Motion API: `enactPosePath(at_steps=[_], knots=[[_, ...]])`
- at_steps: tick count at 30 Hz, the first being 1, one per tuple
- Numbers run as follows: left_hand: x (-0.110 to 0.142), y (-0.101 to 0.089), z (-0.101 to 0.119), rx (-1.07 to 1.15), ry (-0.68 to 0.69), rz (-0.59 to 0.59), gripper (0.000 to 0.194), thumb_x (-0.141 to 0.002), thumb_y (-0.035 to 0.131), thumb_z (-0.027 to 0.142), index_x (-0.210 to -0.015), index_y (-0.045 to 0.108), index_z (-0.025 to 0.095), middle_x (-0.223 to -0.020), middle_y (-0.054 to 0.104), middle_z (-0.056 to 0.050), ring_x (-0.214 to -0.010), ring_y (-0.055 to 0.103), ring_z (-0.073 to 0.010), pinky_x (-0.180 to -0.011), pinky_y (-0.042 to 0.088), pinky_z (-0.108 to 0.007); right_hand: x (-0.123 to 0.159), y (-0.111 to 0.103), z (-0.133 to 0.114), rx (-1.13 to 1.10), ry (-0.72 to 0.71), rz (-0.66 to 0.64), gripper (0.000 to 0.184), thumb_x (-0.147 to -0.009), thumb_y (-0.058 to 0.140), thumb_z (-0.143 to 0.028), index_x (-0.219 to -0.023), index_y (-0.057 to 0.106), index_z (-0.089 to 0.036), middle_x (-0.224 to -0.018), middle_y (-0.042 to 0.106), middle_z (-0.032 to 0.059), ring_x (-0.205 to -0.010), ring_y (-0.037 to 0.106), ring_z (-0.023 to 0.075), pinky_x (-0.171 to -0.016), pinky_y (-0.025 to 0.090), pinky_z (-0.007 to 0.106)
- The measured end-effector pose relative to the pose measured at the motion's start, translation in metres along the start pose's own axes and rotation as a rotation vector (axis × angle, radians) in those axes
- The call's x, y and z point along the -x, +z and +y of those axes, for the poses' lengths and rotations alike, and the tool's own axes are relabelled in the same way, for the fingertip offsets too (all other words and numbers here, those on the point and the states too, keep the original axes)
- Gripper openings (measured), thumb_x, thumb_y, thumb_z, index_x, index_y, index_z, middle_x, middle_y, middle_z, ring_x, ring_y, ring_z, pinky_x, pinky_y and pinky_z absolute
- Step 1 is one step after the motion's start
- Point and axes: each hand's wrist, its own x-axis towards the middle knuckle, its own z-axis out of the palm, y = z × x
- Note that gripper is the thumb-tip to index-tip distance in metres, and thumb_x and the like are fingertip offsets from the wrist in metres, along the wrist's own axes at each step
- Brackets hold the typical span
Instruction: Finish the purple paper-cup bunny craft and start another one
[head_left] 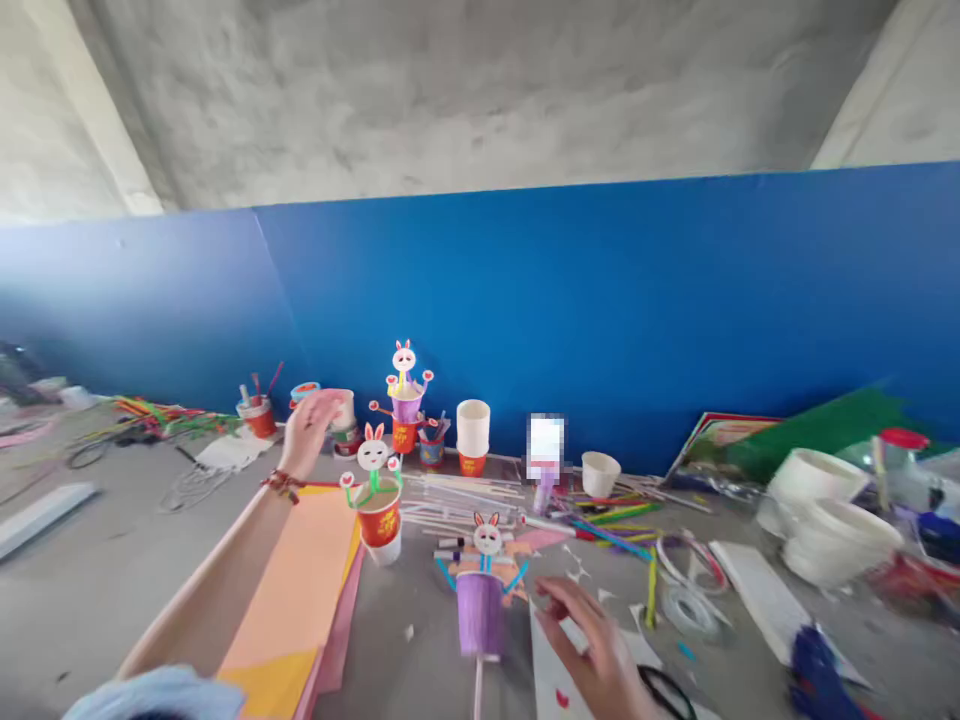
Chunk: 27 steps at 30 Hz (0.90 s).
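My left hand reaches toward the back of the table, its fingers stretched out beside a white paper cup; whether they touch it I cannot tell. At the lower right my right hand hovers with thumb and fingers apart and nothing visible between them. Just left of it stands an upside-down purple cup with a rabbit face, blue arms and a pale straw below. A red cup bearing another rabbit face and green arms stands near my left forearm.
Orange and yellow paper sheets lie under my left forearm. Behind are a stacked rabbit cup, white cups and loose straws. Tape rolls, white bowls and a blue glue gun fill the right. A blue partition closes the back.
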Motion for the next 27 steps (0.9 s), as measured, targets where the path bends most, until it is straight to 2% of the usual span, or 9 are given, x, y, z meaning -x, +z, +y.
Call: enactPosePath(at_steps=[2,5,7,11,14,17,22,25,27], knots=[[0.027,-0.021,0.018,0.000,0.000,0.060,0.031,-0.090,0.058,0.046,-0.097,0.067,0.017,-0.100,0.070,-0.007,-0.094,0.067,-0.0222,-0.082,0.056,-0.036,-0.007,-0.005,-0.012,0.075,-0.055,-0.056,0.024,-0.097,0.057,-0.025,-0.121,0.061,-0.025,-0.101,0.074,0.0053,-0.085,0.071,0.0198,-0.075,0.058,0.029],[0.077,-0.033,0.052,0.007,0.058,0.014,0.019,-0.092,0.059,0.036,-0.099,0.066,0.021,-0.106,0.068,-0.006,-0.098,0.066,-0.0213,-0.089,0.054,-0.037,-0.014,-0.012,-0.034,0.179,-0.140,-0.156,0.028,-0.094,0.059,-0.022,-0.122,0.062,-0.023,-0.107,0.074,0.0072,-0.096,0.069,0.0242,-0.085,0.055,0.037],[0.115,-0.024,0.078,0.012,0.165,-0.251,0.013,-0.093,0.057,0.025,-0.101,0.067,0.022,-0.111,0.067,-0.008,-0.108,0.064,-0.0239,-0.094,0.052,-0.040,-0.014,-0.014,-0.050,0.217,-0.190,-0.218,0.025,-0.094,0.060,-0.026,-0.118,0.064,-0.020,-0.108,0.073,0.0088,-0.099,0.067,0.0258,-0.084,0.054,0.039],[0.170,0.011,0.124,-0.012,0.282,-0.807,0.031,-0.092,0.058,0.017,-0.122,0.062,0.026,-0.136,0.058,-0.009,-0.130,0.052,-0.0254,-0.107,0.045,-0.043,-0.009,-0.013,-0.074,0.240,-0.323,-0.294,0.024,-0.092,0.063,-0.038,-0.106,0.067,-0.019,-0.103,0.074,0.0087,-0.101,0.063,0.0268,-0.091,0.050,0.042],[0.187,0.039,0.144,0.099,0.232,-0.982,0.039,-0.093,0.059,0.023,-0.131,0.055,0.026,-0.144,0.052,-0.011,-0.136,0.047,-0.0248,-0.111,0.042,-0.043,0.000,-0.013,-0.084,0.282,-0.387,-0.346,0.025,-0.090,0.066,-0.043,-0.099,0.070,-0.020,-0.101,0.075,0.0078,-0.100,0.062,0.0258,-0.095,0.049,0.042],[0.193,0.063,0.155,0.153,0.199,-1.107,0.042,-0.091,0.062,0.032,-0.132,0.055,0.025,-0.139,0.058,-0.010,-0.132,0.052,-0.0246,-0.110,0.043,-0.041,0.009,-0.014,-0.089,0.329,-0.433,-0.436,0.023,-0.088,0.067,-0.044,-0.090,0.072,-0.021,-0.093,0.075,0.0064,-0.096,0.063,0.0255,-0.095,0.048,0.042],[0.206,0.098,0.175,0.119,0.266,-1.269,0.025,-0.087,0.066,0.036,-0.106,0.068,0.021,-0.111,0.073,-0.007,-0.107,0.066,-0.0246,-0.094,0.049,-0.038,0.021,-0.013,-0.087,0.409,-0.522,-0.585,0.025,-0.089,0.064,-0.040,-0.095,0.076,-0.019,-0.090,0.077,0.0107,-0.096,0.066,0.0324,-0.085,0.051,0.048],[0.217,0.114,0.190,0.127,0.292,-1.284,0.006,-0.087,0.064,0.024,-0.086,0.069,0.020,-0.092,0.074,-0.003,-0.092,0.068,-0.0212,-0.088,0.049,-0.034,0.022,-0.010,-0.087,0.446,-0.521,-0.619,0.028,-0.091,0.062,-0.038,-0.102,0.076,-0.017,-0.093,0.077,0.0150,-0.091,0.068,0.0361,-0.076,0.053,0.051],[0.217,0.123,0.196,0.158,0.207,-1.215,0.011,-0.088,0.058,0.017,-0.081,0.065,0.020,-0.085,0.072,-0.002,-0.085,0.066,-0.0184,-0.083,0.049,-0.032,0.022,-0.013,-0.089,0.430,-0.467,-0.656,0.026,-0.090,0.063,-0.036,-0.104,0.075,-0.017,-0.097,0.077,0.0146,-0.093,0.068,0.0356,-0.075,0.054,0.049]])
